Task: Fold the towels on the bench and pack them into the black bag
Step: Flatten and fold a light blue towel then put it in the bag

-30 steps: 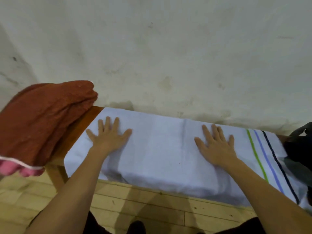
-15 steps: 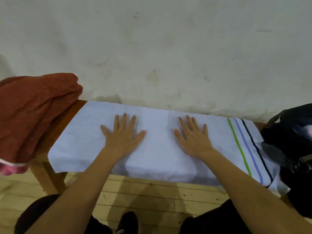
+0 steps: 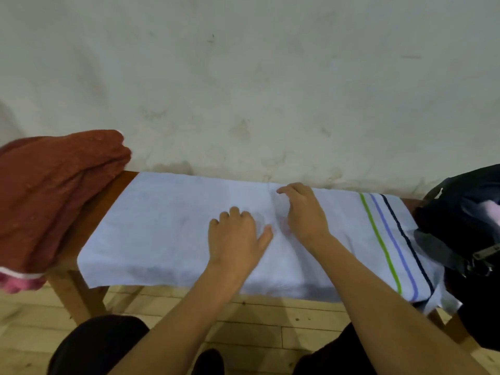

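the head view was dim and flat, with a greenish cast on the wall (image 3: 243, 77), soft shadows under the forearms across the white towel (image 3: 167, 226), slight motion blur on the rust towel (image 3: 54, 190), and wide-angle bending toward the edges.

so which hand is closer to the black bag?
Right. The right hand rests on the white striped towel nearer the black bag at the bench's right end; the left hand sits beside it, farther left, toward the rust-red towel.
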Available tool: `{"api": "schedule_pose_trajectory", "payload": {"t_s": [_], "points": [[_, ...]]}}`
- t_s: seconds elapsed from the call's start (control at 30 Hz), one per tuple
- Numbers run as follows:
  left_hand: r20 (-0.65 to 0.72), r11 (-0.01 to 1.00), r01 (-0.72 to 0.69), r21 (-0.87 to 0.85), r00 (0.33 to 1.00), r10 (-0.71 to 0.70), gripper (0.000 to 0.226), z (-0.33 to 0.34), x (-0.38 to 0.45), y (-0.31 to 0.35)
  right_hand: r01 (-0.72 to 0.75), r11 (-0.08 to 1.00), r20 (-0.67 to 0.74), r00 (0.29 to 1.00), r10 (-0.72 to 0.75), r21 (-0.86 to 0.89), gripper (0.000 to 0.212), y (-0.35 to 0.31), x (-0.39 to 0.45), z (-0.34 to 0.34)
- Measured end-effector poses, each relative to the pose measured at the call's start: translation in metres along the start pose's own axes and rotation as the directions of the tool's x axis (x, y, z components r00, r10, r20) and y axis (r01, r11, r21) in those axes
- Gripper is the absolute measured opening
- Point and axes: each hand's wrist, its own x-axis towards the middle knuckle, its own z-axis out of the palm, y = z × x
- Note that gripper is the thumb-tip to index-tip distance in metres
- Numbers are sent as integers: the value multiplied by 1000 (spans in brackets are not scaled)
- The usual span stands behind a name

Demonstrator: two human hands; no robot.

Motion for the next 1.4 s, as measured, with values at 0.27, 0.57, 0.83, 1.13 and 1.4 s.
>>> {"api": "schedule_pose_trajectory", "payload": {"t_s": [0.27, 0.57, 0.83, 1.13, 1.4], "points": [[204, 996, 37, -81, 979, -20, 45, 23, -21, 29, 112, 994, 124, 986, -113, 13, 39, -11, 13, 28], [202, 906, 109, -410, 979, -26, 19, 11, -13, 14, 153, 972, 12, 988, -153, -180, 21, 9, 19, 17], [81, 654, 224, -723, 967, -242, 13, -12, 16, -40, 229, 967, -154, 966, -210, 114, 21, 2, 13, -8], [-66, 747, -71, -660, 997, 37, 23, -56, 29, -88, 226, 941, 65, 966, -249, 251, 17, -18, 12, -49], [157, 987, -116, -112, 979, 133, 17, -83, 68, -128, 226, 964, 363, 894, -262, 138, 45, -16, 47, -110]]}}
